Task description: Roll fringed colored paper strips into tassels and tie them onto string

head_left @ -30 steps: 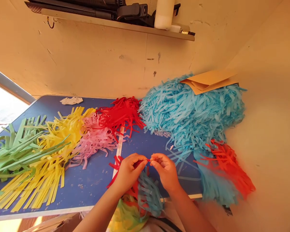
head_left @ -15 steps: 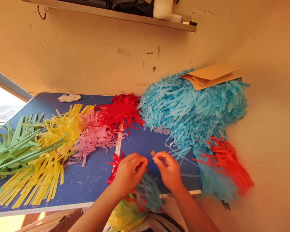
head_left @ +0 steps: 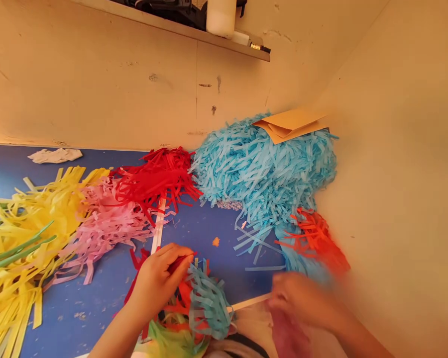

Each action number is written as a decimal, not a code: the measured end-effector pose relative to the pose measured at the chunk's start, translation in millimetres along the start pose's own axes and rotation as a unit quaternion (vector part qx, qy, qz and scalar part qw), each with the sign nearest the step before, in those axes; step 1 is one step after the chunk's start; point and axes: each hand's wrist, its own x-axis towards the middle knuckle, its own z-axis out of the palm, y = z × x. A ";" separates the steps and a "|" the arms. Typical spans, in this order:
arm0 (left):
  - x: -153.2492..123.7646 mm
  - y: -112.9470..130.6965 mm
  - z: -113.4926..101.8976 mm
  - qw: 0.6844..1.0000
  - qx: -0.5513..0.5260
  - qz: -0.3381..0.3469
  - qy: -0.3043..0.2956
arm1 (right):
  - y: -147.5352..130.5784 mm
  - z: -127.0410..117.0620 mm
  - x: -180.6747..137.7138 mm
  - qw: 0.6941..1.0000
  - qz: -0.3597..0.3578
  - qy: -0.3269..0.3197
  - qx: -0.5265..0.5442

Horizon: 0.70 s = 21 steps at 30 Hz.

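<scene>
My left hand [head_left: 164, 273] is closed in a pinch on the end of a red tissue-paper fringe, whose red strips [head_left: 136, 261] hang out behind the wrist. Below the fingers a bunch of fringe hangs over the table's front edge, with blue strips [head_left: 209, 301] and yellow-green paper [head_left: 175, 338]. My right hand [head_left: 294, 298] is off the front edge at the right, smeared by motion, so its fingers cannot be made out. Just under it shows a blurred purple-maroon piece [head_left: 289, 333]; whether the hand holds it is unclear.
On the blue table [head_left: 216, 268] lie heaps of yellow [head_left: 48, 209], pink [head_left: 104, 219], red [head_left: 160, 179] and light blue [head_left: 261, 169] fringe. Folded orange paper [head_left: 289, 124] tops the blue heap. Red-orange fringe [head_left: 321, 238] lies at the right wall. A shelf [head_left: 171, 32] hangs above.
My right hand has moved away from my left, right and down towards my body. My left hand keeps its pinch. The view has turned to the right.
</scene>
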 end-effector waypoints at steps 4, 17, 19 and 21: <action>2.8 14.1 14.6 0.999 -0.010 0.015 -0.036 | 0.9 -29.7 102.3 0.985 0.017 0.157 -0.073; -1.8 10.8 20.5 0.995 -0.064 -0.068 -0.030 | -17.2 -23.0 157.2 0.980 0.028 0.190 -0.049; 0.2 11.7 21.6 0.991 -0.094 -0.088 -0.032 | -39.1 -13.2 140.2 0.978 -0.033 0.198 0.049; 2.1 13.0 23.1 0.987 -0.118 -0.098 -0.040 | -57.5 -0.9 126.8 0.958 -0.078 0.205 0.183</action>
